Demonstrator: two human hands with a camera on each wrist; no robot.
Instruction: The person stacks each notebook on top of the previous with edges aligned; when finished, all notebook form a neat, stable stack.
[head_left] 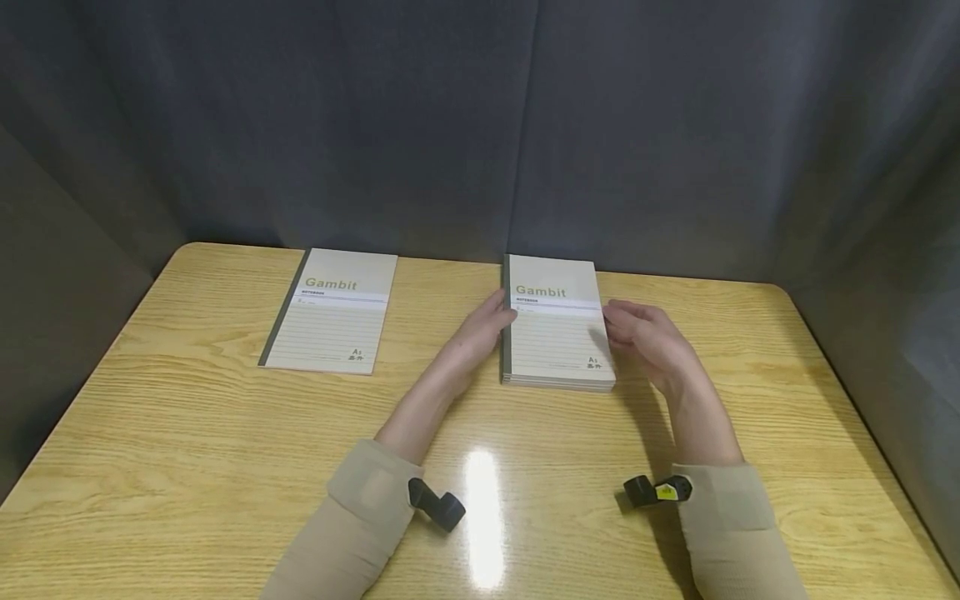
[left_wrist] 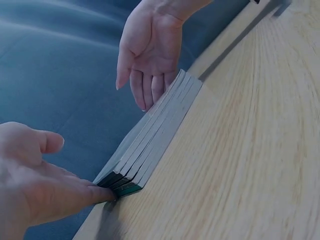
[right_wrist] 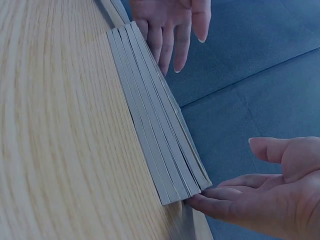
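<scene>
A neat stack of several notebooks [head_left: 558, 342] lies on the wooden table, "Gambit" printed on the top cover and a dark spine along its left side. My left hand [head_left: 480, 329] is at that spine side, its straight fingers touching the stack's edge in the left wrist view. On the opposite side, my right hand [head_left: 645, 337] has its extended fingertips right at the pages' edge, as the right wrist view shows, with the thumb raised apart. A single matching notebook [head_left: 330, 321] lies flat farther left.
The wooden table [head_left: 225, 467] ends at the back against a dark grey curtain [head_left: 375, 125], which also hangs at both sides. Each sleeve cuff carries a small black wrist device [head_left: 442, 508]. A bright light reflection shows near the table's front middle.
</scene>
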